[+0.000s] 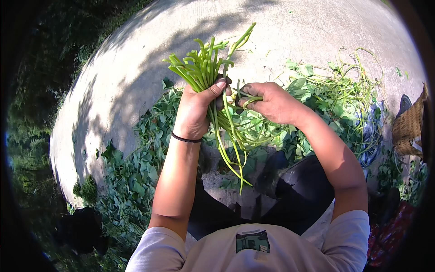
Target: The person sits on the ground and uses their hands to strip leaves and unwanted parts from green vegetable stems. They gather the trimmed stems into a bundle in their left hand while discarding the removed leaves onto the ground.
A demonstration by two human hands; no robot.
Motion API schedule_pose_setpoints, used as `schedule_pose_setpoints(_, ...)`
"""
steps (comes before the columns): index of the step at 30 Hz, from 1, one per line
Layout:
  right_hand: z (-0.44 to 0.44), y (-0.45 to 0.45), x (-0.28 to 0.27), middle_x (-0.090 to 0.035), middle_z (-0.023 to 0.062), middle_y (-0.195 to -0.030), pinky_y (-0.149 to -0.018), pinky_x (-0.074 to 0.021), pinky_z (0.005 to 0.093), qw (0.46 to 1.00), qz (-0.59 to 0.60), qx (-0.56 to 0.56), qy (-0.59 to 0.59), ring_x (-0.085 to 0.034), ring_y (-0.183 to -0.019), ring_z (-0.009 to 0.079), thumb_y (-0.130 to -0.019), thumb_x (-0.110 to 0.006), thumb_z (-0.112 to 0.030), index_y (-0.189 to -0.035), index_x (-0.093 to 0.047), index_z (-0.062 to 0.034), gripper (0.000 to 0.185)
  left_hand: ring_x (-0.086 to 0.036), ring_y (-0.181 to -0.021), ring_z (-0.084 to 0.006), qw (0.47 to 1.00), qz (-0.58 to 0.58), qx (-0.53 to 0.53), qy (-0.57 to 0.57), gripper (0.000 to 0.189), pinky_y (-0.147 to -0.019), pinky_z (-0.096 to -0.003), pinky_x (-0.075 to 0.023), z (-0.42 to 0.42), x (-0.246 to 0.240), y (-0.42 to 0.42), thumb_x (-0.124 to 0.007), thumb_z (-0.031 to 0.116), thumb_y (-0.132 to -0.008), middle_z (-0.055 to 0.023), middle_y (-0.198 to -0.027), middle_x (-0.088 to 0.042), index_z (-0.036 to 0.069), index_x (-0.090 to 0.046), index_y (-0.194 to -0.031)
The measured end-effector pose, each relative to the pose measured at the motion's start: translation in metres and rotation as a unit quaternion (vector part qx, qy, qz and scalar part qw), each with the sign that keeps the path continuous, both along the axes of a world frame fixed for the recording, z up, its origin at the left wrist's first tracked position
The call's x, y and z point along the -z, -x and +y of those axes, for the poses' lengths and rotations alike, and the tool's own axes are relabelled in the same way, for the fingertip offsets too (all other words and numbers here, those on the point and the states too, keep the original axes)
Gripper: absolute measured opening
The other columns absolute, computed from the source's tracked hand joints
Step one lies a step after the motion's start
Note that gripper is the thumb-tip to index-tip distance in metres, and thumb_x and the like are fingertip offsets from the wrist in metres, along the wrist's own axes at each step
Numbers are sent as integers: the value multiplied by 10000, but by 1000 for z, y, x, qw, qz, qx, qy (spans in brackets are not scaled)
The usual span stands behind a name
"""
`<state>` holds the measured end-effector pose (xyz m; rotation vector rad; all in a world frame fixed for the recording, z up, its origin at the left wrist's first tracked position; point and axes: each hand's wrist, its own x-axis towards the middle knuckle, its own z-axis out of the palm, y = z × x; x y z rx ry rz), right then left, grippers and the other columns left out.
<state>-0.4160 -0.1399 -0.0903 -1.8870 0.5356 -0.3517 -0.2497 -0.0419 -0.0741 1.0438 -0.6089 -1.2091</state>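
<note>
My left hand (205, 102) is closed around a thick bundle of green leaf stems (200, 66), their upper ends fanning out above the fist. The thin lower ends of the bundle hang down over my lap. Just to the right, my right hand (272, 102) pinches a short bent green stem (252, 101) between thumb and fingers. Its fingertips are close to the bundle; whether they touch it I cannot tell. Beneath both hands lie leafy green vines (278, 136).
A heap of stripped vines and stems (353, 78) lies at the right on the concrete ground (289, 37). Beyond it stands a woven basket (407, 125). More leafy vines (139, 176) spread along the left. A dark object (81, 231) sits at lower left, and shrubs (34, 102) border the concrete.
</note>
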Motion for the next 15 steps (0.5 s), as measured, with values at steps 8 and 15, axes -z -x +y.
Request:
schedule_pose_setpoints(8,-14,8,11,-658,28,-915,-746,-508,358,812,-57,19,581,-611,-862,226,-719,-598,-137,-863,-662,-81,167,-613,-781,-81,889,-449,-22,-82,237,-711,-248,-481,-5,-1,14,-717,37,-733,-58,-875,-695,-11,-648,-954)
schedule_pose_setpoints(15,-74,31,15,-588,62,-728,-662,-493,400,792,153,98,583,-581,-812,259,-663,-617,-85,-793,-608,-90,131,-634,-688,-347,861,-495,-44,-109,233,-629,-389,-495,-12,25,8,-705,195,-704,-206,-692,-628,-9,-664,-808)
